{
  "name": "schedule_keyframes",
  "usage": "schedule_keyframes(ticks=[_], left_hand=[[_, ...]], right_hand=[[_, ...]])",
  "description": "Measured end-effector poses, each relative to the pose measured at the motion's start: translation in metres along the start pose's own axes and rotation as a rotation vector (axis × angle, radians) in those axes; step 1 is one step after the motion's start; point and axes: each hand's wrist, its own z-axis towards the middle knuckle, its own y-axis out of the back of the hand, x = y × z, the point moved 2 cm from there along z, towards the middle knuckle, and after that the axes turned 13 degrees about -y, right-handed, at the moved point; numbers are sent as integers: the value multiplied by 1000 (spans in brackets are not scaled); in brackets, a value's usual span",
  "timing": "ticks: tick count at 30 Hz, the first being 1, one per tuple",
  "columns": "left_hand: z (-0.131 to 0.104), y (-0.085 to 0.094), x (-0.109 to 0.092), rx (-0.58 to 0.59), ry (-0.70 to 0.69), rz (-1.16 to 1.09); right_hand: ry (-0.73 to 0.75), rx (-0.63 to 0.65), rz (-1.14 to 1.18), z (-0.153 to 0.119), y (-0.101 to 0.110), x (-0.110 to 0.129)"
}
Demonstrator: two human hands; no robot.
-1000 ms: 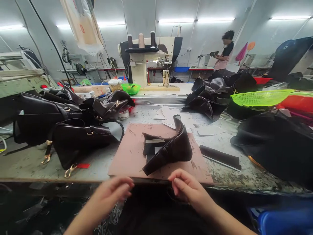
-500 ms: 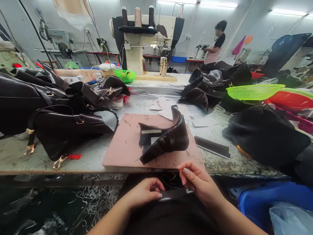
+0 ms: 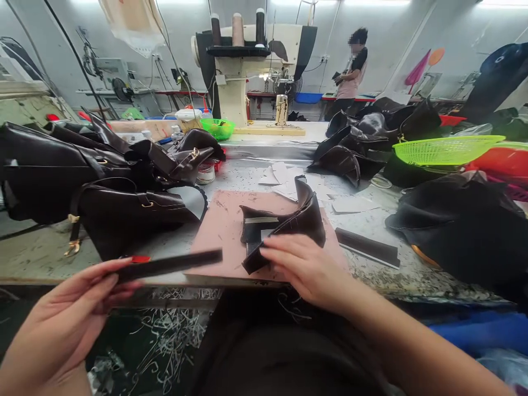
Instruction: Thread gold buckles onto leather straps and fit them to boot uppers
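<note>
Pinched between the thumb and fingers of my left hand (image 3: 78, 308) is a dark leather strip (image 3: 177, 264), held out level over the bench's front edge. My right hand (image 3: 307, 269) reaches across a dark brown leather bag piece (image 3: 303, 214), its fingers stretched out at the near left edge. Whether the fingertips touch the leather is unclear. That piece stands folded and curved on a pink board (image 3: 218, 220), with a pale strip on its inner side. A second dark strip with a white edge (image 3: 367, 246) lies right of the board.
Dark leather bags (image 3: 127, 214) crowd the left, and more leather pieces (image 3: 346, 159) lie at the back right. A green basket (image 3: 449, 149) is at the right. Beyond the bench's middle stands a sewing machine (image 3: 231, 88). A person (image 3: 350, 71) stands behind, holding something dark.
My left hand has swung left and up with the strip, away from my lap. My right hand has let go of it and moved forward over the leather bag piece. The view has shifted slightly.
</note>
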Motion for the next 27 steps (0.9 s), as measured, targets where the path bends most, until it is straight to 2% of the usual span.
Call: schedule_keyframes(ticks=[2, 5, 8, 13, 18, 22, 27], left_hand=[[-2, -18, 0, -1, 15, -99], [-14, -49, 16, 82, 100, -179], [-35, -77, 35, 199, 196, -218], [-69, -110, 49, 335, 335, -376], [-85, -121, 45, 455, 340, -491], [-88, -120, 39, 425, 448, -518], [-88, -118, 33, 417, 451, -614]], right_hand=[[51, -16, -212, 25, -2, 2], [103, 143, -335, 37, -3, 5], [88, 211, -285, 26, 0, 12], [57, 100, -161, 5, 2, 25], [-11, 2, -58, 2, 0, 29], [-25, -11, -53, 0, -2, 28], [-31, -11, -59, -2, -5, 27]])
